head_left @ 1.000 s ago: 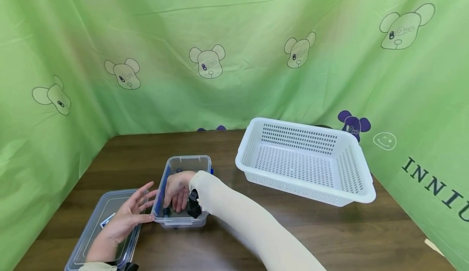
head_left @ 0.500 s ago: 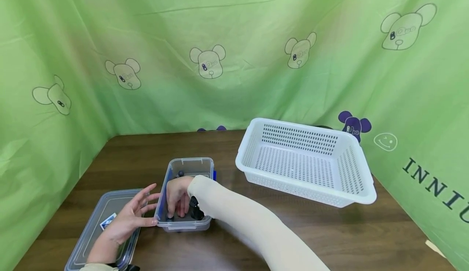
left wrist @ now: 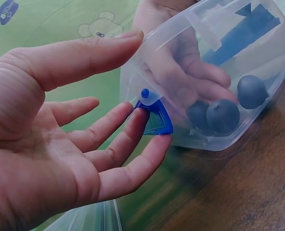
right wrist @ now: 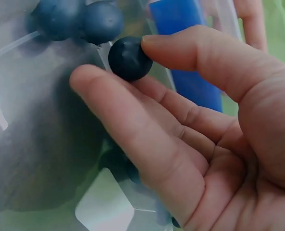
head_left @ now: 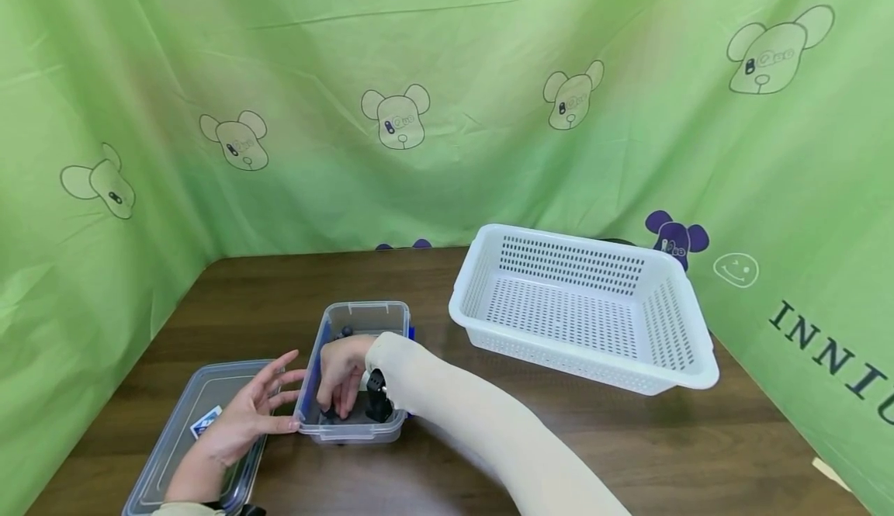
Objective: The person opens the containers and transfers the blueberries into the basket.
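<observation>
Inside a clear plastic box, my right hand reaches down near the front left corner. In the right wrist view its thumb and fingers pinch a small dark blue ball, berry-like in look. Two more balls lie close by, and several show through the wall in the left wrist view, one with a small nub. My left hand is at the box's left side, fingers spread and relaxed. Its fingertips touch a blue latch, and its thumb meets the rim near the corner.
A clear lid with a blue-and-white label lies under the left forearm. To the right stands a white perforated basket. A green curtain hangs behind the wooden table.
The box has shifted slightly right and toward me. My right hand has moved with it, its fingers ending lower at the front corner. The left hand has shifted slightly right.
</observation>
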`<state>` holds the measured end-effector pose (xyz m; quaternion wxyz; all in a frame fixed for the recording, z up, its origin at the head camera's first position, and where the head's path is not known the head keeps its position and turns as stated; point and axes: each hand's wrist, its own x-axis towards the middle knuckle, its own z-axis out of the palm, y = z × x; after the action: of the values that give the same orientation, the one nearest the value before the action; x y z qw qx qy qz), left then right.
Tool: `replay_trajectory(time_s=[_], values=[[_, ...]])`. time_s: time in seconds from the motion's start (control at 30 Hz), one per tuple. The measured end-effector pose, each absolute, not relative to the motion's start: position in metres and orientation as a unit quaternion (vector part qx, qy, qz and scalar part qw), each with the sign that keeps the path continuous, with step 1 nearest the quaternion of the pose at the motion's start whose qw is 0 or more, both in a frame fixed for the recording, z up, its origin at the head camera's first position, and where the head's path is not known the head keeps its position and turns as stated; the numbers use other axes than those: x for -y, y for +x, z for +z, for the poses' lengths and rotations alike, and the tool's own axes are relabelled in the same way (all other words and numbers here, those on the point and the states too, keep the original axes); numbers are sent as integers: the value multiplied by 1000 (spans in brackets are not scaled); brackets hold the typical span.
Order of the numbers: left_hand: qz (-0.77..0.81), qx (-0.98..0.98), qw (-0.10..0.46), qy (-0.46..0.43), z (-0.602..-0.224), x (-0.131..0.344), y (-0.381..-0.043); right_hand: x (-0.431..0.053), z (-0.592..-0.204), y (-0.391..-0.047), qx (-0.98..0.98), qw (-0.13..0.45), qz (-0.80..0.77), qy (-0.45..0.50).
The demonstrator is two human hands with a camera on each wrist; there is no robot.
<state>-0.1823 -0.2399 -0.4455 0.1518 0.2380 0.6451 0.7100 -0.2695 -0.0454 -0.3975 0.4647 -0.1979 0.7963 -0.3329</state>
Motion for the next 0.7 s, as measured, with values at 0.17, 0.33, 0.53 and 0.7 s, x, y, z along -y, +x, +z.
replay_trajectory(time_s=[0.17,0.33,0.53,0.7], values=[[712,-640,155,241,-446,240,-183,37,-389,-276,-781,465,-358,-212],[711,-641,160,242,-445,239,-183,24,-372,-283,-776,452,-374,-229],[720,-623,168,255,-445,237,-183,9,-355,-293,-761,449,-408,-230],[722,-623,169,250,-446,237,-182,-10,-341,-302,-752,427,-449,-224]])
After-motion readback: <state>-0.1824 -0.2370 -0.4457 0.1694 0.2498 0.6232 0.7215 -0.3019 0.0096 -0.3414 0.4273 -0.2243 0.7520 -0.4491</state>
